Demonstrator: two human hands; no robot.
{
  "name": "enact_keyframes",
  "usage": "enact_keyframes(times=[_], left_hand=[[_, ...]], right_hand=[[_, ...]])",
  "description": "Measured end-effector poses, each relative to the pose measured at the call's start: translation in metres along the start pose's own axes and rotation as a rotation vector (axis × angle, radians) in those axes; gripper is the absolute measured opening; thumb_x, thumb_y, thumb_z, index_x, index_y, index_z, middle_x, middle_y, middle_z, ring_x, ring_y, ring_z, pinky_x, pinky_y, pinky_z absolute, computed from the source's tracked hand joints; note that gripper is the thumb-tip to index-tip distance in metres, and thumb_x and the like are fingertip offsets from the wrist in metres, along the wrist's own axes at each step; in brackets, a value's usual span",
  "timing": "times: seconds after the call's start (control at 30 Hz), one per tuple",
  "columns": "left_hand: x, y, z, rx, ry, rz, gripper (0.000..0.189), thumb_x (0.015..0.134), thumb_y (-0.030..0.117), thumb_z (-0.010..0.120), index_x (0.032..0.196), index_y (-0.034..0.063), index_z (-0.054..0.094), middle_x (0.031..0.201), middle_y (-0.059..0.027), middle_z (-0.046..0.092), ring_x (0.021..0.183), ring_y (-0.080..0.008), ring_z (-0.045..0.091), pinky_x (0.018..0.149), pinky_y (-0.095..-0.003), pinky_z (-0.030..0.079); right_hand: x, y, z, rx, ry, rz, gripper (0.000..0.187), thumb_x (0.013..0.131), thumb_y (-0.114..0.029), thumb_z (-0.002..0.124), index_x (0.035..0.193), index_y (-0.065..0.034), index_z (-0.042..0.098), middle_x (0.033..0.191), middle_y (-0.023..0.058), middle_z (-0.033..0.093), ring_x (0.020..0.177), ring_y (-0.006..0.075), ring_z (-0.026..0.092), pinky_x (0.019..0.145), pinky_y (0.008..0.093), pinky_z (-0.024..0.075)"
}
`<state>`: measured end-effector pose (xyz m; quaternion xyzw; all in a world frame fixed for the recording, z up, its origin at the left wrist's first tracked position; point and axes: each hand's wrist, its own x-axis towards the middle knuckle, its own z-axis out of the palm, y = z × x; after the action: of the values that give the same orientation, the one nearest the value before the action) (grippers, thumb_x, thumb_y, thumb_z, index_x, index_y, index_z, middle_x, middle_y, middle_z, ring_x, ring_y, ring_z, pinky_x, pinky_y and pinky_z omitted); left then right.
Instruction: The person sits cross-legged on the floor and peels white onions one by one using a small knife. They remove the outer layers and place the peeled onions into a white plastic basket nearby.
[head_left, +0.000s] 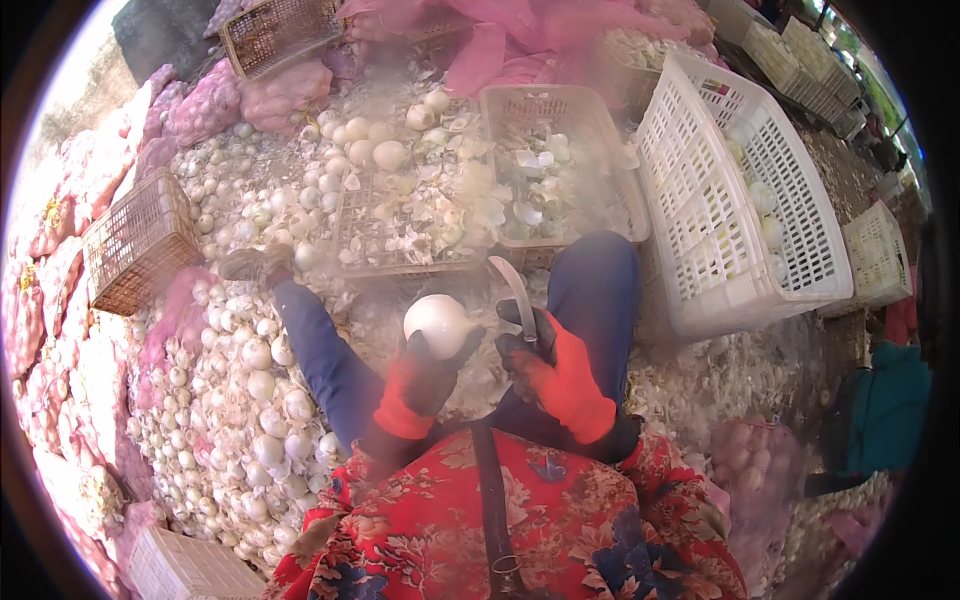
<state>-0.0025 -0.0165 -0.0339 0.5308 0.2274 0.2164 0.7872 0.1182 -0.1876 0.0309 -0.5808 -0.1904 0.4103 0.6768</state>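
Observation:
A white onion (437, 325) rests in my left hand (427, 379), which wears a red and black work glove. The onion's neck end points toward my other hand. My right hand (541, 356), gloved the same way, grips a small knife with a curved blade (516, 289); the blade points up and away from me, apart from the onion. Most of the knife's handle is hidden by the fingers. Just beyond my hands stands an upturned plastic crate (360, 232) strewn with peelings and several onions (389, 155). Beside it a crate (630, 217) holds onion skins (536, 157).
A tall white plastic crate (694, 225) with some onions (763, 199) inside stands at my right. Heaped onions (259, 382) cover the floor on my left, near a brown crate (139, 240) and pink mesh sacks (206, 105). A person in teal clothing (889, 409) is at the right.

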Motion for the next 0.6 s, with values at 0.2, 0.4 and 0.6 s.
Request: enact_keyframes(times=[0.2, 0.4, 0.6], left_hand=[[0.004, -0.013, -0.012, -0.515, 0.112, -0.15, 0.071, 0.091, 0.048, 0.072, 0.142, 0.0059, 0.044, 0.133, -0.0181, 0.057, 0.12, -0.039, 0.059, 0.102, -0.0453, 0.054], [0.002, -0.012, 0.0, 0.348, 0.012, 0.22, 0.033, 0.106, 0.026, 0.053, 0.128, 0.0013, 0.054, 0.119, -0.0124, 0.066, 0.114, -0.0236, 0.063, 0.096, -0.0365, 0.052], [-0.006, 0.005, 0.004, 0.376, -0.041, -0.028, 0.07, 0.096, 0.051, 0.065, 0.148, 0.0103, 0.042, 0.144, -0.0158, 0.053, 0.126, -0.0338, 0.058, 0.108, -0.0476, 0.049]], right_hand=[[-0.001, -0.011, -0.003, 0.22, -0.01, -0.085, 0.049, 0.094, 0.004, 0.061, 0.142, -0.0003, 0.05, 0.102, 0.0027, 0.065, 0.085, 0.0079, 0.056, 0.075, 0.0242, 0.0487], [0.006, 0.004, -0.007, -0.59, 0.044, -0.441, 0.047, 0.094, -0.006, 0.063, 0.139, -0.0014, 0.053, 0.096, 0.0142, 0.068, 0.07, 0.0245, 0.066, 0.062, 0.0338, 0.0503], [0.012, 0.022, -0.005, -1.152, 0.01, -0.668, 0.04, 0.087, -0.016, 0.071, 0.123, -0.0054, 0.059, 0.089, 0.011, 0.062, 0.072, 0.0311, 0.065, 0.061, 0.0417, 0.0514]])
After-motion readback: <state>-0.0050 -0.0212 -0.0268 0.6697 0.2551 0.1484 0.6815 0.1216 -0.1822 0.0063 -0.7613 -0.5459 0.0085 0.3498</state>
